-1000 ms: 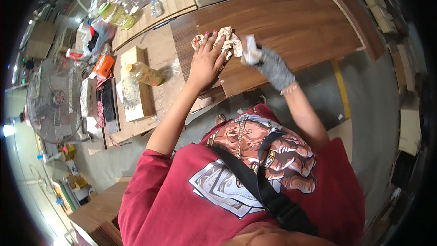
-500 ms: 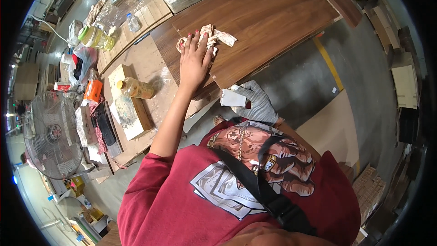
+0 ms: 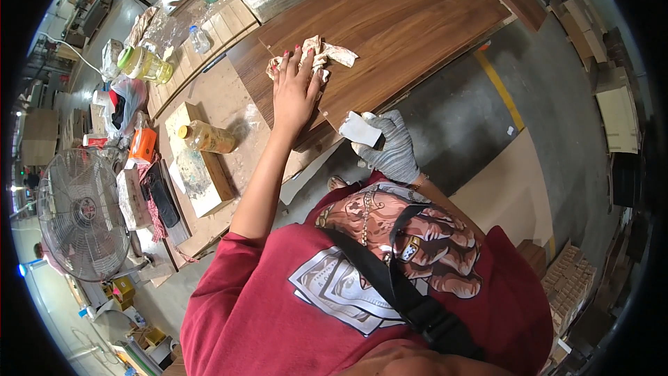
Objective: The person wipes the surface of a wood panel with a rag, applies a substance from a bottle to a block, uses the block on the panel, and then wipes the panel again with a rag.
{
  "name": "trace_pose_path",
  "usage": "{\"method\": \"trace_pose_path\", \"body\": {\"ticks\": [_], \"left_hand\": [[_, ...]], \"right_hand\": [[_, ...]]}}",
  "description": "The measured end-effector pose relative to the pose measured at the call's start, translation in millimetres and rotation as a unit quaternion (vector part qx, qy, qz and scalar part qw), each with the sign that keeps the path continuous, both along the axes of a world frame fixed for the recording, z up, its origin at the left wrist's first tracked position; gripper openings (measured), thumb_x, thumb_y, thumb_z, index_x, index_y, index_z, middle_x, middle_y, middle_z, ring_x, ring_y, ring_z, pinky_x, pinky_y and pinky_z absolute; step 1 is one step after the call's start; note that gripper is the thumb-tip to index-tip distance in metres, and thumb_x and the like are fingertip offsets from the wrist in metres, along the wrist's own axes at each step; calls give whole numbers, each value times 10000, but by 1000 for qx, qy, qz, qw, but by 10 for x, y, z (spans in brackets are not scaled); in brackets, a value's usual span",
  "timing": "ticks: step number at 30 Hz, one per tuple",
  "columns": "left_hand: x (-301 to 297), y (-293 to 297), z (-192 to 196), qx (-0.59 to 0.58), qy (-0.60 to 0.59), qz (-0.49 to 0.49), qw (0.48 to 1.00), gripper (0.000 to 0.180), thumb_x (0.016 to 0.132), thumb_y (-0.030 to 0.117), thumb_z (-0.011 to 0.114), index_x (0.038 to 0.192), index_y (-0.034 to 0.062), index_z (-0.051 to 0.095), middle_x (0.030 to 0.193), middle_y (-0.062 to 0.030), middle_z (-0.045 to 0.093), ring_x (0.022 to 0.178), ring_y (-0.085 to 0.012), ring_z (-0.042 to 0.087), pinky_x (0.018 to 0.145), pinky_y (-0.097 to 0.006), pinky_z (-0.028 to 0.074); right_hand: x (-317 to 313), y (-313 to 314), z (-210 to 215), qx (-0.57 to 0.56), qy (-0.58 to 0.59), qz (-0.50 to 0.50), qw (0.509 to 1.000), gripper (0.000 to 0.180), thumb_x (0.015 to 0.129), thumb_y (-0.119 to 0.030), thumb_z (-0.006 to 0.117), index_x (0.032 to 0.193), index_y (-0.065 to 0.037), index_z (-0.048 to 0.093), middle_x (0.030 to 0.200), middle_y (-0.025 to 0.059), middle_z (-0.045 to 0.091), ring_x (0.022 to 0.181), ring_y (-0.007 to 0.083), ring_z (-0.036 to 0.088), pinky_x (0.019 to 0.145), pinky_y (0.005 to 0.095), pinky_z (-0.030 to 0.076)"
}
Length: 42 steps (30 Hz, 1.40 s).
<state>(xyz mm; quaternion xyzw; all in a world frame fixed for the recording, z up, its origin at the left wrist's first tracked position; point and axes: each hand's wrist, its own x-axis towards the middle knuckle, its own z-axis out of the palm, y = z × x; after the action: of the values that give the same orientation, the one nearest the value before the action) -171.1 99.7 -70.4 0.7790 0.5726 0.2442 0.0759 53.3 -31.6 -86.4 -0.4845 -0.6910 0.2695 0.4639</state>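
My left hand lies flat, fingers spread apart and stretched forward, pressing down on a crumpled, stained rag; the rag sits under my fingertips and bunches out beyond them toward the right, resting on the dark wooden panel close to its near corner. My palm rests on the same panel just behind the rag. My right hand, in a grey knit glove, is drawn in close to my chest, off the panel's near edge, its fingers closed on a small pale flat scraper that pokes up toward the board. The two hands are near each other but apart. Left of the panel, on a paler dusty worktop, a bottle of yellow liquid lies on its side beside a stained block. Farther left stand a jar with a green lid and a round fan.
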Motion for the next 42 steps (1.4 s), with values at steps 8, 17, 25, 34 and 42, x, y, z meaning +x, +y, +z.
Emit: {"method": "trace_pose_path", "body": {"ticks": [8, 17, 25, 34, 42], "left_hand": [[54, 18, 2, 14, 12, -1, 1000, 520, 1027, 359, 549, 1513, 179, 497, 1600, -134, 399, 1506, -356, 305, 1228, -526, 228], [62, 8, 62, 15, 10, 0, 1000, 521, 1027, 363, 547, 1508, 168, 502, 1593, -137, 407, 1511, -352, 299, 1230, -528, 227], [46, 38, 104, 12, -1, 1, 1000, 521, 1026, 356, 550, 1511, 172, 502, 1601, -138, 398, 1516, -354, 292, 1238, -520, 209], [110, 12, 123, 25, -28, 2, 999, 531, 1015, 302, 586, 1522, 175, 492, 1617, -161, 365, 1487, -357, 353, 1211, -488, 282], [57, 12, 81, 18, -110, -16, 994, 505, 975, 243, 630, 1432, 44, 545, 1410, -217, 548, 1382, -405, 461, 1138, -482, 376]], "right_hand": [[48, -94, -91, -32, 58, -35, 997, 542, 716, -134, 859, 1204, -95, 628, 1082, 123, 547, 986, 288, 603, 880, 396, 522], [24, -75, -140, -79, 106, -1, 991, 586, 702, 74, 821, 1206, -104, 582, 1131, 91, 481, 1076, 229, 598, 869, 335, 579], [-15, -16, -55, 7, 29, 1, 1000, 550, 727, -214, 882, 1204, -90, 638, 1045, 112, 555, 953, 278, 603, 834, 399, 522], [-29, -118, -5, 7, 90, -16, 996, 530, 699, -112, 880, 1183, -96, 665, 1058, 83, 560, 964, 230, 593, 877, 352, 512], [-55, -219, 48, -9, 101, 4, 995, 587, 691, -123, 875, 1230, -112, 645, 1129, 111, 550, 1031, 281, 613, 899, 397, 533]]}}
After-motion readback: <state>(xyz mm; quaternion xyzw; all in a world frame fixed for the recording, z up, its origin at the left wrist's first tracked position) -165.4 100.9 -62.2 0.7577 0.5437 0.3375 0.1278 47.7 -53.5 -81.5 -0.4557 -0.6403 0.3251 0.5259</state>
